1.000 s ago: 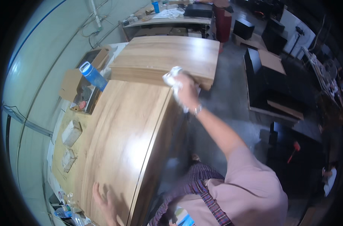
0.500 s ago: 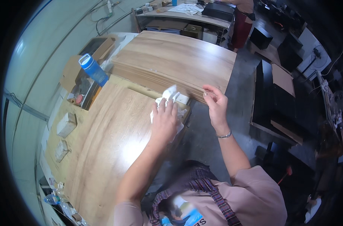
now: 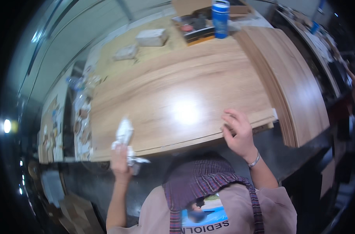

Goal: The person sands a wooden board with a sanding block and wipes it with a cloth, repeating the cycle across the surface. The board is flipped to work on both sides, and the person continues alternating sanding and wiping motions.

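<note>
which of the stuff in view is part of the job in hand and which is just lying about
In use:
- white cloth, held in the left hand
- wood-grain board, nearest the right hand, which holds nothing

Apparently just lying about:
- blue bottle
- two whitish blocks
- open box
- stacked boards, untouched, though possibly related

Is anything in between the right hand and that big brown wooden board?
Nothing visible: the right hand is by the brown wooden board's near edge, and the crumpled white cloth is in the left hand.
</note>
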